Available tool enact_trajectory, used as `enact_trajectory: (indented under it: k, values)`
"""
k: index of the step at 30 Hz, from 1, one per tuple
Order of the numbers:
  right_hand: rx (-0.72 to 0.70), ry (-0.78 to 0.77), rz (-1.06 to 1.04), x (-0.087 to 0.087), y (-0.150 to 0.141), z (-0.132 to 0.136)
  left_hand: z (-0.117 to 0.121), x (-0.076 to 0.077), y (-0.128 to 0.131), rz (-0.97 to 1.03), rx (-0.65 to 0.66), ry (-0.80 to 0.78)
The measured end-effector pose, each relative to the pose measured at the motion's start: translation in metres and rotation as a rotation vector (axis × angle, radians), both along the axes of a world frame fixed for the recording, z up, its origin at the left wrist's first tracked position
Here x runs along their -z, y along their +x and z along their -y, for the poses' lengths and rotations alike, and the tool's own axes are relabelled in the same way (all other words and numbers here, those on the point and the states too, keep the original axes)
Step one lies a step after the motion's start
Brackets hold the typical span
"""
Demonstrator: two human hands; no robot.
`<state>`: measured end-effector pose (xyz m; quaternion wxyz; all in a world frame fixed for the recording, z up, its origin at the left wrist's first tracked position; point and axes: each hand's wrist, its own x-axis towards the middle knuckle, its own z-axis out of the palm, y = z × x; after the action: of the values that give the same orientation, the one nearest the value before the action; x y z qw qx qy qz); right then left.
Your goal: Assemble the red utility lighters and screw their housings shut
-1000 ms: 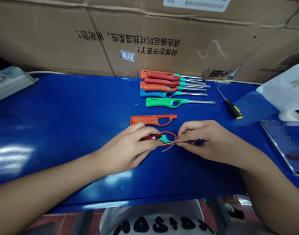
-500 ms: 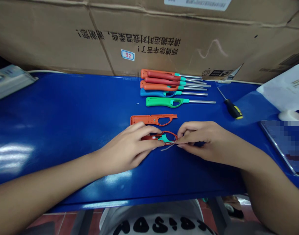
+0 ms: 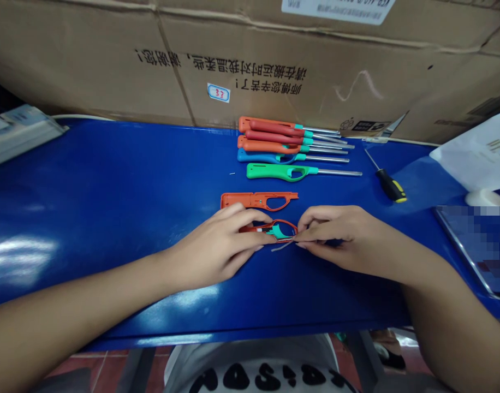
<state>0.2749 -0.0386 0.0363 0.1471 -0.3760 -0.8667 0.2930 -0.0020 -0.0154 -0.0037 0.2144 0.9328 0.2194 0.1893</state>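
Hardly anything has moved since the earlier frame: the whole view has slid slightly rightward with the head, while both hands hold the same places about the work. Between them lies the orange casing half (image 3: 290, 222), low over the blue table (image 3: 143, 174), hollow side up, with a teal trigger (image 3: 281, 233) seated in it. From the casing's nine o'clock, the left hand (image 3: 221, 240) grips it, fingertips on both edges, probably so that it cannot twist and the trigger stays put. From three o'clock, the right hand (image 3: 335, 232) pinches a thin grey strand (image 3: 280, 247) at the casing's front end (wire or tube, I cannot tell), its loose end trailing toward eight o'clock; a fingertip pinch seems chosen for so slender a part. Near twelve o'clock lies the loose casing half (image 3: 243, 200), inner face up, likely kept close and readable. Assembled lighters (image 3: 270, 171) sit toward one o'clock, noses all rightward, apparently out of the hands' way; a screwdriver (image 3: 391, 186) rests at two o'clock.
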Motion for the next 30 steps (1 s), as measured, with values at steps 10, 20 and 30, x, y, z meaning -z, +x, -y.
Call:
enact_trajectory:
  k: [10,20,30]
  values:
    - [0.012,-0.021,0.026,0.001,0.001,0.001,-0.001,0.003,0.000,0.082,-0.008,0.008]
    - [0.024,-0.028,0.079,-0.003,0.002,0.001,-0.003,0.004,-0.001,0.087,-0.012,0.025]
    - [0.144,0.081,-0.037,-0.002,0.011,-0.017,-0.005,0.001,0.001,0.110,-0.004,-0.036]
